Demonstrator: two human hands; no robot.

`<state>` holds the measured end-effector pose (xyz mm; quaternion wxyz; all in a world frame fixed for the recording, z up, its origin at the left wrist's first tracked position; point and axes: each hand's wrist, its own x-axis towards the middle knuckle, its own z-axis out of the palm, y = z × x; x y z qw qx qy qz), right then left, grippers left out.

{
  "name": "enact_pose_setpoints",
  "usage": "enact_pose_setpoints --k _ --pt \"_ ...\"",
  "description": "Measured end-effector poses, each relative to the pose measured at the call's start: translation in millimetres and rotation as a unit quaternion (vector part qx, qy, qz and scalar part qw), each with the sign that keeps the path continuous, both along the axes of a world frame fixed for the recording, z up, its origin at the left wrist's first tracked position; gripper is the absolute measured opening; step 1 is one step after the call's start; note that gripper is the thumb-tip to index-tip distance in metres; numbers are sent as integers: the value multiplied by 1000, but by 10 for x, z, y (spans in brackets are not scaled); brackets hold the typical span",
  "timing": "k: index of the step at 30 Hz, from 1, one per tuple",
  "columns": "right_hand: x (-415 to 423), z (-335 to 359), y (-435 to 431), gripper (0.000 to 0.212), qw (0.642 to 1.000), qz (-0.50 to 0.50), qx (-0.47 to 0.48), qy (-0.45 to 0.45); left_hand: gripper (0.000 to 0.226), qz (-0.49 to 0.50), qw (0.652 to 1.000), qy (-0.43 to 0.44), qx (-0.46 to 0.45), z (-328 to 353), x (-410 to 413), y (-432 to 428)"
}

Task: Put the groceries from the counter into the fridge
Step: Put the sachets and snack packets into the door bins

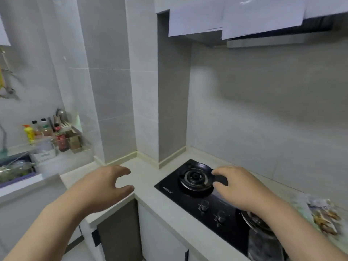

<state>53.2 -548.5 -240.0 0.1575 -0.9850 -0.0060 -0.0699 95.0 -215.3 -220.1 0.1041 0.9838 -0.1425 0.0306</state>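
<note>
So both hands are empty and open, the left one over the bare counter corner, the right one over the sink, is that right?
Not quite. In the head view the right hand is over the gas stove, not the sink. The rest holds: both hands are empty and open, the left hand over the bare counter corner.

black hob (205,210), cream counter (150,193), yellow bottle (29,132)

left hand (105,185) bare | right hand (243,187) bare | forearms seemingly sleeveless
</note>
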Motion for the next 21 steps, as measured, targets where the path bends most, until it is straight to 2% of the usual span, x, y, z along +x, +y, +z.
enact_pose_setpoints --k 9,12,21 --pt "-591 -338 -819 32 980 -192 -9 55 52 -195 977 65 -51 -508 594 -1269" --pt "-890 -412 -1141 37 965 -251 3 71 54 -245 963 87 -68 -648 632 -1785" --pt "-1513 -848 -1992 43 939 -332 39 83 47 -342 924 155 -66 -893 324 -3145"
